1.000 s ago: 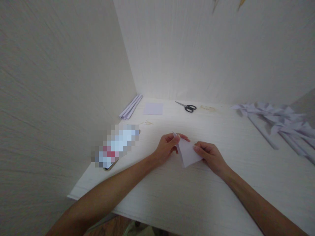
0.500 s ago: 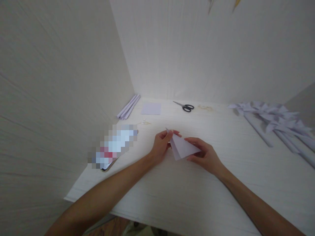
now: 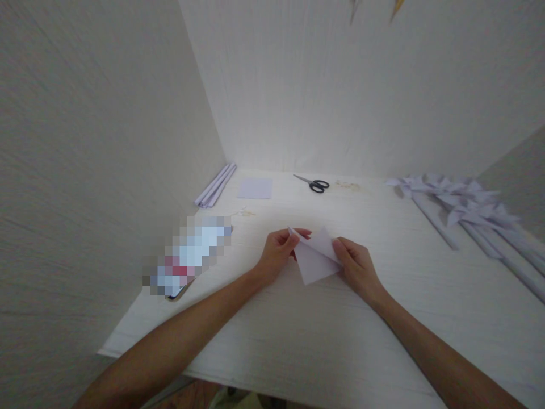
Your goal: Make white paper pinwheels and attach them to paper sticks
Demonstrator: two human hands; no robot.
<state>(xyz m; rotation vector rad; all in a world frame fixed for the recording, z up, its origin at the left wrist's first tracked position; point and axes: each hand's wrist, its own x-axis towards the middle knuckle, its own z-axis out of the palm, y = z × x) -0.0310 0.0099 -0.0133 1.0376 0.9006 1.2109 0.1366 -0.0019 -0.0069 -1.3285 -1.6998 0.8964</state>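
Observation:
Between my hands, above the white table, is a pale sheet of paper [image 3: 317, 264] with a crease running across it and its upper flap partly raised. My left hand [image 3: 279, 253] pinches its left corner, thumb on top. On the opposite side my right hand [image 3: 355, 264] grips the right corner, also with the thumb over the paper. The fingertips beneath the sheet are mostly hidden. Beyond my hands lie black-handled scissors [image 3: 315, 183] and a flat pale paper square [image 3: 255, 188].
Several rolled paper sticks [image 3: 216, 186] lie by the left wall. A phone [image 3: 191, 255] with a blurred screen rests near the table's left edge. At the right are several paper pinwheels [image 3: 472, 213] on paper sticks. Small scraps [image 3: 244, 212] lie beyond my left hand.
The paper has gone from a folded triangle to a partly opened sheet, its upper flap now showing. My right thumb has moved onto its right side. The view has shifted slightly right.

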